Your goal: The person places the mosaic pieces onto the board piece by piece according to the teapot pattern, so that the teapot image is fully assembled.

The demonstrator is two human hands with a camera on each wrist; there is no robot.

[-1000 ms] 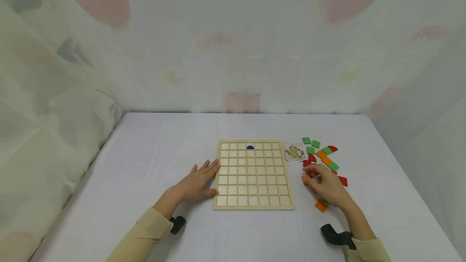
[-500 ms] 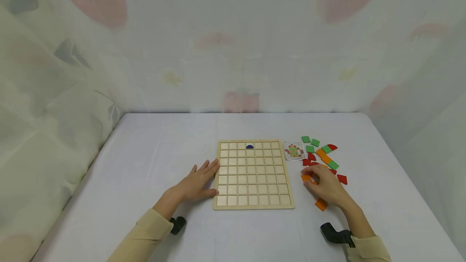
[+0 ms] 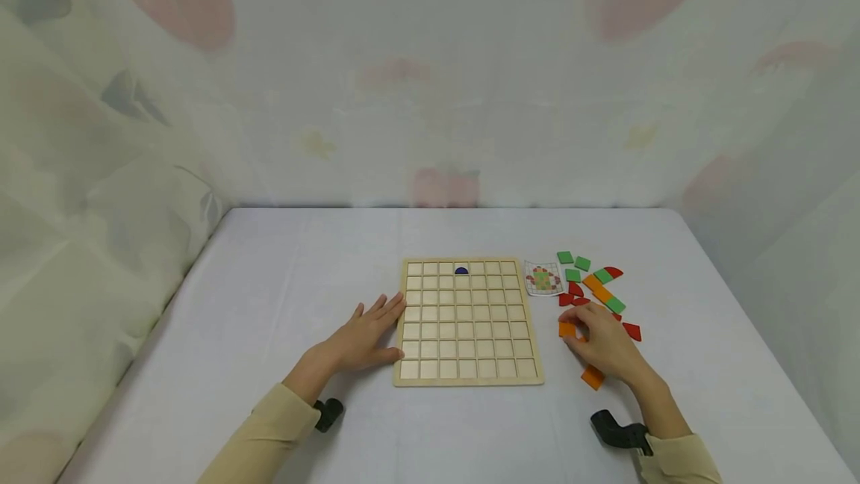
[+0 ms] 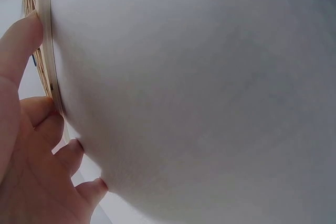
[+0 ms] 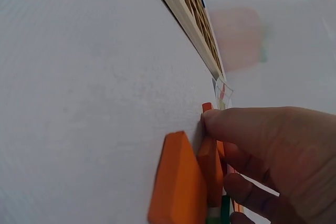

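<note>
My left hand (image 3: 363,338) lies with spread fingers on the white cloth, its fingertips and thumb touching the left edge of the wooden grid board (image 3: 469,385). One dark blue half-round piece (image 3: 461,271) sits in a top-row cell of that board. To the right of the board, my right hand (image 3: 601,340) pinches an orange square tile (image 3: 567,329) between thumb and forefinger, low over the cloth. Another orange tile (image 3: 593,377) lies nearer the wrist. In the right wrist view, more orange tiles (image 5: 178,182) lie below the thumb, and the fingers hide part of the pile.
A small pattern card (image 3: 543,279) lies against the board's right side. Beyond the right hand are scattered green squares (image 3: 572,275), red curved pieces (image 3: 631,332) and orange squares (image 3: 597,288). A printed cloth wall (image 3: 430,95) stands behind the table.
The orange tile at the right fingertips has turned and shifted slightly, and the right thumb and forefinger have closed in on it. The left hand has stayed in place.
</note>
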